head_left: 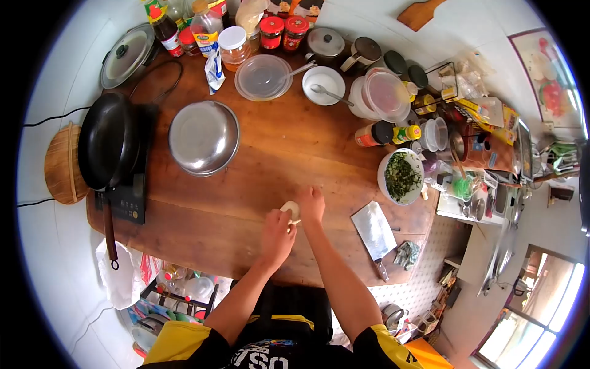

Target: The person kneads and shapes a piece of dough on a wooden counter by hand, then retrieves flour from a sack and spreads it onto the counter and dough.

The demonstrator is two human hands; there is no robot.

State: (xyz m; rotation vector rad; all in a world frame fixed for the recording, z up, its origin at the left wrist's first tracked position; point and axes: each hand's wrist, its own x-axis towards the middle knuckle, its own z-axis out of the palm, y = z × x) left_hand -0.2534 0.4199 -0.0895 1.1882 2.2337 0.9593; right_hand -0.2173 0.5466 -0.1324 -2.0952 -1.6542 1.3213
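Note:
A small pale round of dough [291,211] is near the front middle of the wooden table [276,166]. My left hand [279,235] has its fingers closed on the near side of this dough. Right beside it, my right hand [312,208] is low over the table with its fingers curled together. What those fingers hold, if anything, is hidden. To the right of my hands lies a cleaver [374,231], its handle toward the table's front edge.
An upturned metal bowl [204,138] and a black frying pan [107,141] on an induction cooker [130,200] stand left. At right is a bowl of chopped greens [401,176]. Jars [271,34], a clear lid [263,77] and a white bowl with a spoon [323,85] line the back.

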